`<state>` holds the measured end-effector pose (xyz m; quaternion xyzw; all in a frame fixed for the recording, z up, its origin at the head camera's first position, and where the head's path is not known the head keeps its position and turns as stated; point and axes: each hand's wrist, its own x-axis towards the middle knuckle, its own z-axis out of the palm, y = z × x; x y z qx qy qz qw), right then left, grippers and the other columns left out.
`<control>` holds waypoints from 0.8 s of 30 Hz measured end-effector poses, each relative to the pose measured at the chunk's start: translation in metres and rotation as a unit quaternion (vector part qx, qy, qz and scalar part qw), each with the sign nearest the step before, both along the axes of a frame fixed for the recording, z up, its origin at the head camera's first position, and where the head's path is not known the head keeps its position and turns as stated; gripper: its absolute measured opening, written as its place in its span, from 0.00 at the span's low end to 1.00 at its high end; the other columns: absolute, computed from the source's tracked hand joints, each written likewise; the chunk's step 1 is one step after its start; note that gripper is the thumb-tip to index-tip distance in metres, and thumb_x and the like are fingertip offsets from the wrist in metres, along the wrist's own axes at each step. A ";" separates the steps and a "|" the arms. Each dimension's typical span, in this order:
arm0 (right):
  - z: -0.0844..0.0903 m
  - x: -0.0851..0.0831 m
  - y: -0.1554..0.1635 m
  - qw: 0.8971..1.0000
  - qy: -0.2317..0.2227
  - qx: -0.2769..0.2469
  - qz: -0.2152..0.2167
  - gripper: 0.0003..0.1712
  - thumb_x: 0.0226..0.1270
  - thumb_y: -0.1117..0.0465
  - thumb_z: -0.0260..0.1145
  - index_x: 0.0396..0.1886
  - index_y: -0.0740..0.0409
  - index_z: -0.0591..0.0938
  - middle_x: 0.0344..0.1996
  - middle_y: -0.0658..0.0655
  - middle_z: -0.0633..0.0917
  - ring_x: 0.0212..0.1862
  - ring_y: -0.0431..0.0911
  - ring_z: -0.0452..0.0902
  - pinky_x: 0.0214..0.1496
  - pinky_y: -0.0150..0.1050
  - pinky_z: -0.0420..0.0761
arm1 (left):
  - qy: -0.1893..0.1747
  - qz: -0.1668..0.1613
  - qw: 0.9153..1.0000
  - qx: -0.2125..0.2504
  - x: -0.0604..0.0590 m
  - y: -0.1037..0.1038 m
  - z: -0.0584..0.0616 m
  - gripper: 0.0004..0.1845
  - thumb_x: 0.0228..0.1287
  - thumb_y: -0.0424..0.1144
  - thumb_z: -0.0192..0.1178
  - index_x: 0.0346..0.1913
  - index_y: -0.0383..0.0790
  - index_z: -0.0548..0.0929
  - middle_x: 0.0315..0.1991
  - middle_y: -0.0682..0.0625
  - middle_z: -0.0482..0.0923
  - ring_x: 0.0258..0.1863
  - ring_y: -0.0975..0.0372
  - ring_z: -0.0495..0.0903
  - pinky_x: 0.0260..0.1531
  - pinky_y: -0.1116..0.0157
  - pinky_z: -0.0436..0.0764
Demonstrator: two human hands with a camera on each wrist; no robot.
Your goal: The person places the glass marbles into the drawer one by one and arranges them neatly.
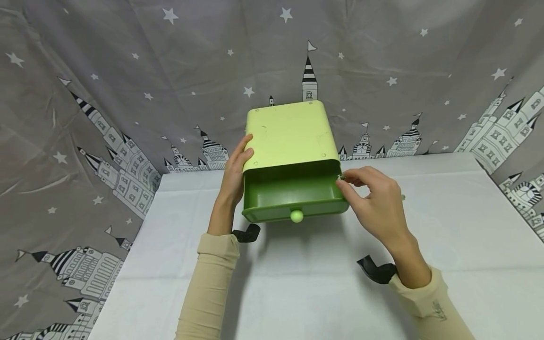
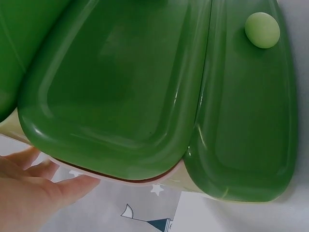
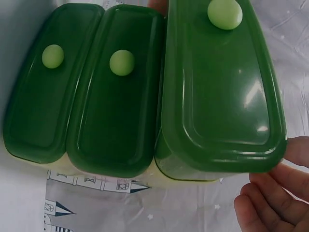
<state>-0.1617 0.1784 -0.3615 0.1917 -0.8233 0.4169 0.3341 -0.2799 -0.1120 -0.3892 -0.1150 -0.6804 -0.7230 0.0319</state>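
Note:
A light-green drawer box point(image 1: 291, 134) stands on the white table, its dark-green top drawer point(image 1: 293, 185) pulled partway out. Inside, the visible part of the drawer floor is bare. My left hand point(image 1: 233, 174) rests along the box's left side; in the left wrist view, the left fingers point(image 2: 77, 186) lie nearly straight against that wall. At the drawer's right rim, my right hand point(image 1: 378, 203) pinches a small pale, shiny thing point(image 1: 340, 177) between thumb and forefinger; its kind I cannot tell. Seen from the right wrist, the right fingers point(image 3: 270, 200) curl loosely beside the top drawer's corner.
Below the top drawer sit two pushed-in drawers, a middle drawer point(image 3: 116, 96) and a bottom drawer point(image 3: 41, 101), with round light-green knobs. A small green thing point(image 1: 403, 197) shows just right of my right hand. Behind hangs a grey curtain point(image 1: 204, 61) with castles and stars.

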 end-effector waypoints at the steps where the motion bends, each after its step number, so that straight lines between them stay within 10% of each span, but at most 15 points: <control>1: 0.000 0.000 -0.001 1.000 0.001 0.002 0.002 0.07 0.57 0.71 0.73 0.36 0.65 0.87 0.32 0.56 0.86 0.34 0.47 0.82 0.39 0.29 0.74 | 0.000 0.000 1.000 0.002 0.000 0.000 0.000 0.28 0.75 0.44 0.48 0.76 0.47 0.63 0.77 0.54 0.52 0.72 0.59 0.56 0.67 0.56 0.62; 24: 0.002 0.001 -0.007 1.000 -0.018 0.012 0.016 0.06 0.60 0.68 0.72 0.37 0.64 0.88 0.33 0.54 0.86 0.39 0.46 0.80 0.41 0.40 0.75 | 0.007 0.001 1.000 0.001 0.002 0.001 0.000 0.28 0.75 0.44 0.48 0.76 0.47 0.63 0.77 0.54 0.52 0.72 0.61 0.55 0.67 0.55 0.61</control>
